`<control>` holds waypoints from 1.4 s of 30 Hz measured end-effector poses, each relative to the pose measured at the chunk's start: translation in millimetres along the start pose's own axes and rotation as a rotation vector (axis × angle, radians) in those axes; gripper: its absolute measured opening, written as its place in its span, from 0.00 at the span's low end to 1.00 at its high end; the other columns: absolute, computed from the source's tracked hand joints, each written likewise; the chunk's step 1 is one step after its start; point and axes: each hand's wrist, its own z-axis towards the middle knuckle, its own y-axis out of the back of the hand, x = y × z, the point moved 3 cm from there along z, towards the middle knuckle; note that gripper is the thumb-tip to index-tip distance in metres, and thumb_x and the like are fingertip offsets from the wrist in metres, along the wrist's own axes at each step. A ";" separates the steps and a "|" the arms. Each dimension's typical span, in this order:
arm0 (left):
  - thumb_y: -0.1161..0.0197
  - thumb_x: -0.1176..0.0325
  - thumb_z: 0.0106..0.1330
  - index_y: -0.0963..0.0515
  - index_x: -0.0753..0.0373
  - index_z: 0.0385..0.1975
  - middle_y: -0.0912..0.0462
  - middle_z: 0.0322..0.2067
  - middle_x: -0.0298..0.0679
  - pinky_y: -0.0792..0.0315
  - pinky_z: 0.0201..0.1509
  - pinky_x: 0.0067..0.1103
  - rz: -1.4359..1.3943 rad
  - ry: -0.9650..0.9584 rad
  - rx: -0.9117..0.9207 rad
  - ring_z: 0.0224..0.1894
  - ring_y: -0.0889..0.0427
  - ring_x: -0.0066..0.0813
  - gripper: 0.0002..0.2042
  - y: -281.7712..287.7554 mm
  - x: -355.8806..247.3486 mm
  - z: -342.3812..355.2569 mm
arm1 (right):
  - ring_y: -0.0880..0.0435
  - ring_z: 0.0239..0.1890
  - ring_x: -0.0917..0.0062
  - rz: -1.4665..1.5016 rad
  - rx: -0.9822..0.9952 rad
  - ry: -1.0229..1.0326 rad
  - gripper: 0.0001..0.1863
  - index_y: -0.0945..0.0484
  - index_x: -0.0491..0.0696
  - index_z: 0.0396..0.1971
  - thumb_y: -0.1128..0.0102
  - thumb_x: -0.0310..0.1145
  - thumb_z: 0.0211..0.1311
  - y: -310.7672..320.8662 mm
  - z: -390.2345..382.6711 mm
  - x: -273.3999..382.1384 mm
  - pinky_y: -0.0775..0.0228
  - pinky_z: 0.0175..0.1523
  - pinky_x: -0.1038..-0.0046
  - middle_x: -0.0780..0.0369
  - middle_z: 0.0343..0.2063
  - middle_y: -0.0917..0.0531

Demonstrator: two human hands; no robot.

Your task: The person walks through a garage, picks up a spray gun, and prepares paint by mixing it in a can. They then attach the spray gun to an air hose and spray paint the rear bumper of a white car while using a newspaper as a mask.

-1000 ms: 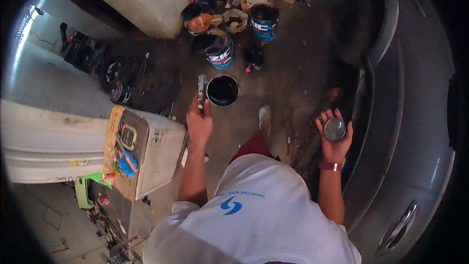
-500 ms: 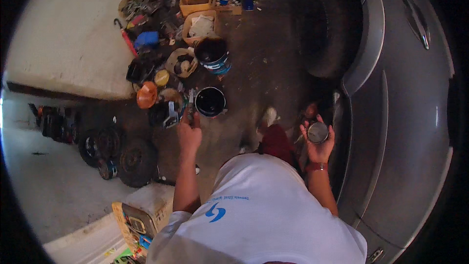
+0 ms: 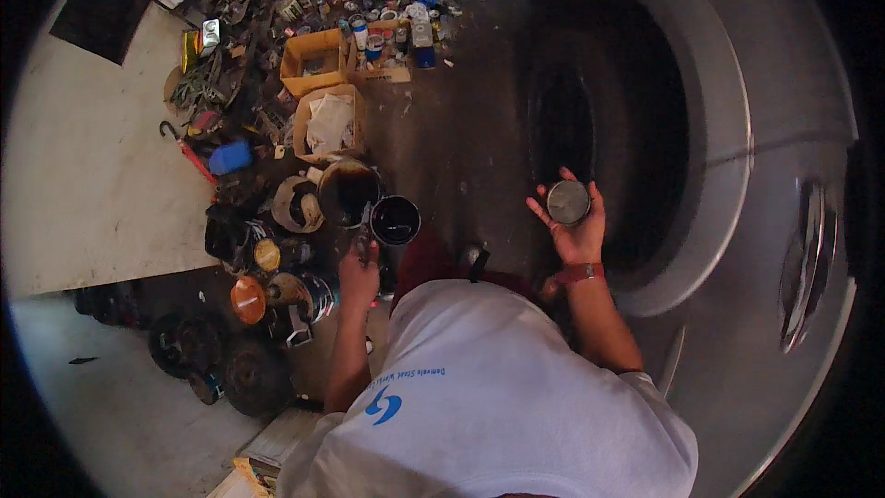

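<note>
My left hand (image 3: 358, 267) is closed on the grey metal handle (image 3: 363, 226) of a round can (image 3: 395, 220) with a dark, glossy inside, held out in front of me. Just behind that can lies a larger bucket (image 3: 348, 192) with a dark, stained inside. My right hand (image 3: 577, 232) cups a small round metal tin (image 3: 568, 202) in its fingers, palm upward, close to the dark wheel well of the grey car on my right.
The grey car's body (image 3: 796, 111) fills the right side. Cluttered cardboard boxes (image 3: 300, 76), cans, an orange funnel (image 3: 248, 298) and scrap line the floor ahead and left. Old tyres (image 3: 258, 378) stand at lower left beside a pale wall (image 3: 92, 221).
My view has shifted along the car to its wheel and the floor clutter. My right hand with the tin has risen in view and moved left; the held can is lower in view.
</note>
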 end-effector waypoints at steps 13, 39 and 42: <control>0.42 0.47 0.79 0.22 0.67 0.62 0.14 0.51 0.61 0.24 0.60 0.44 0.150 -0.076 0.047 0.56 0.16 0.62 0.27 -70.2 -138.2 386.2 | 0.14 0.49 0.62 -0.099 -0.184 -0.133 0.31 0.20 0.48 0.61 0.52 0.60 0.79 -65.0 321.0 37.2 0.21 0.50 0.59 0.59 0.47 0.12; 0.43 0.56 0.80 0.25 0.61 0.69 0.11 0.46 0.53 0.20 0.51 0.38 -0.059 0.188 -0.028 0.48 0.10 0.47 0.24 -226.4 -403.0 894.5 | 0.13 0.53 0.60 -0.123 0.216 -0.292 0.34 0.20 0.44 0.59 0.52 0.62 0.80 -378.6 1026.4 270.8 0.21 0.57 0.59 0.52 0.53 0.12; 0.41 0.58 0.79 0.24 0.63 0.67 0.12 0.47 0.55 0.20 0.51 0.38 -0.147 0.404 -0.051 0.49 0.10 0.46 0.22 -247.5 -381.8 946.6 | 0.13 0.55 0.60 -0.292 0.079 -0.298 0.32 0.20 0.45 0.59 0.54 0.60 0.82 -402.5 1099.2 272.7 0.23 0.63 0.58 0.54 0.54 0.13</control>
